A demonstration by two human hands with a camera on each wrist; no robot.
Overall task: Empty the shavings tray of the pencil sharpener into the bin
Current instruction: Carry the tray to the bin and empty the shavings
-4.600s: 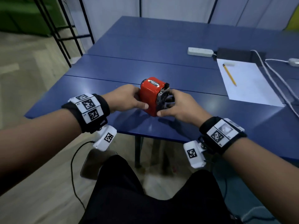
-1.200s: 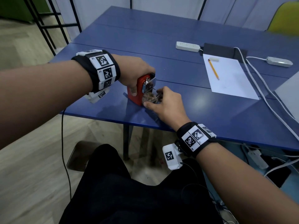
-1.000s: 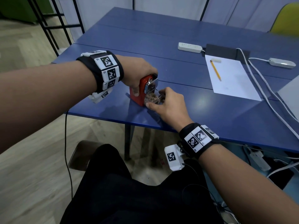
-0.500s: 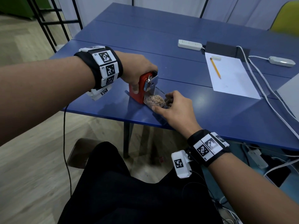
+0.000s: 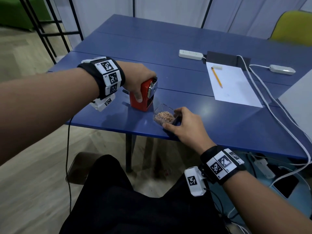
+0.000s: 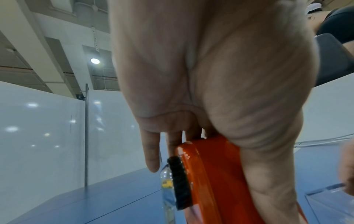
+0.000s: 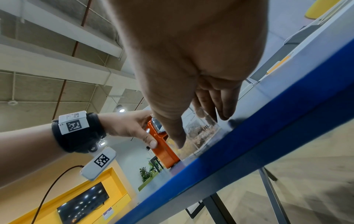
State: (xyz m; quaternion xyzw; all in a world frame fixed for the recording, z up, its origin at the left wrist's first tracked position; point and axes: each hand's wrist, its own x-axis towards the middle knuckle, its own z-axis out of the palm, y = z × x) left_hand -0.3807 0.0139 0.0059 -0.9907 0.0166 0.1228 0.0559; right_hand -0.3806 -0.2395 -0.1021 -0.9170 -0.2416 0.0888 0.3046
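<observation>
Half a second ago the tray [image 5: 163, 115] sat partly inside the sharpener [image 5: 143, 95]; now, in the head view, it is fully out and apart from the red body, resting near the front edge of the table [image 5: 219, 119], its slot left dark and open. The right hand [image 5: 187, 126] pinches the clear tray's near end, thumb on one side and fingers curled round the other, with a heap of brown shavings [image 5: 164, 116] inside. The left hand [image 5: 137, 81] clamps the sharpener from above, thumb down its near face. A pencil [image 5: 216, 77] lies on paper [image 5: 234, 88] farther back; no bin shows, unless the dark shape on the floor under the table is one, which I cannot tell. In the left wrist view the left hand [image 6: 220, 91] wraps the sharpener [image 6: 214, 178], fingers behind it, thumb along its side. In the right wrist view the right hand [image 7: 191, 68] has thumb and fingers either side of the tray [image 7: 201, 131], which rests on the table [image 7: 258, 144] just by its edge. The pull-out looks done; carrying the tray level to the bin and tipping it remain, and a tilt would spill shavings.
</observation>
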